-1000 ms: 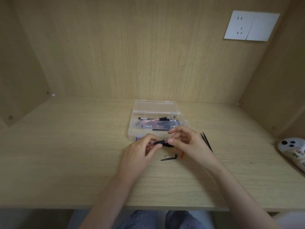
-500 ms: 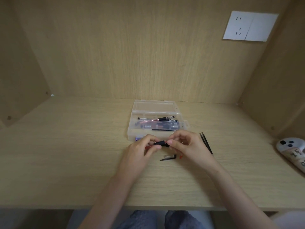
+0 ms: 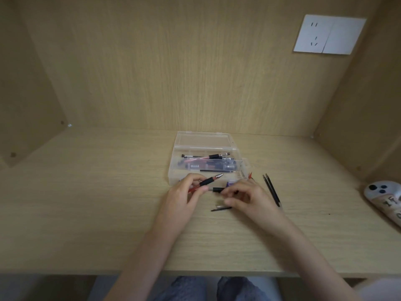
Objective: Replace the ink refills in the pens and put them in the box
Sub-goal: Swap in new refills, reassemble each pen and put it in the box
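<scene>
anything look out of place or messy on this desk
Nothing looks spilled or broken. Two black refills lie loose on the desk to the right of the open box, and a small dark pen part lies alone nearer the front. The white gadget at the desk's right edge looks unrelated to the pens.

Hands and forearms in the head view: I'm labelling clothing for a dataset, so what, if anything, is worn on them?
Nothing shows. The left hand and right hand are bare: no gloves, rings or watch. Both forearms are uncovered to the frame's bottom edge. A pale patch at the lower right corner might be a sleeve; I cannot tell.
</scene>
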`<state>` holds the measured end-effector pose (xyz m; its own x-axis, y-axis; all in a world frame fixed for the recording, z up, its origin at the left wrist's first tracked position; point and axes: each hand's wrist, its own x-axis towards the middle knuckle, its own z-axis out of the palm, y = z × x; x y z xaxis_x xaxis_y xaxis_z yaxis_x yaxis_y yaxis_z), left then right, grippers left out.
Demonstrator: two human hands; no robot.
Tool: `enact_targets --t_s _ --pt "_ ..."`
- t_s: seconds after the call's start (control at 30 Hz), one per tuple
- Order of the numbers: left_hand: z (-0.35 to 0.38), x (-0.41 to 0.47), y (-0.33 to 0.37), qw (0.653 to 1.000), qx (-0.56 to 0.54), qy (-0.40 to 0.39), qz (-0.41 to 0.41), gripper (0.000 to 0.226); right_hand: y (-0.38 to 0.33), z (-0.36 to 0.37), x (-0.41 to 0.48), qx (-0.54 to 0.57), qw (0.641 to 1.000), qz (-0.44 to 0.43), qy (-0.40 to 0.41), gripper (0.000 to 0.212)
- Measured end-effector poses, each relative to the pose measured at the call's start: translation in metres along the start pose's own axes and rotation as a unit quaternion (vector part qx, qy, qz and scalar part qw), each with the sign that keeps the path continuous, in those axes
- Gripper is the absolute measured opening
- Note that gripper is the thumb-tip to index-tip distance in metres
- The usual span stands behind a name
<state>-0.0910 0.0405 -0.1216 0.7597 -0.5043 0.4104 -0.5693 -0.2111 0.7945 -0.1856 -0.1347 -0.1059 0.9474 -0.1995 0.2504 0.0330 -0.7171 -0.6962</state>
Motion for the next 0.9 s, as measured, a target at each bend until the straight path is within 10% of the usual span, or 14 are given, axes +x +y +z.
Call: enact_targets --t_s 0.13,0.37,0.9 --pt "-0.001 0.000 0.001 0.999 0.035 -0.005 0.017 0.020 0.007 0.009 -0.004 -0.102 0.994 -0.020 -0.017 0.015" --pt "-0.004 0.000 -0.003 0.994 0.081 0.017 0.069 0.016 0.000 -0.009 -0.003 0.111 0.990 0.040 0.073 0.016" --pt "-0.001 0.000 -0.003 0.992 0.086 -0.017 0.090 0.025 -0.005 -0.005 0.004 0.141 0.988 0.016 0.055 0.022"
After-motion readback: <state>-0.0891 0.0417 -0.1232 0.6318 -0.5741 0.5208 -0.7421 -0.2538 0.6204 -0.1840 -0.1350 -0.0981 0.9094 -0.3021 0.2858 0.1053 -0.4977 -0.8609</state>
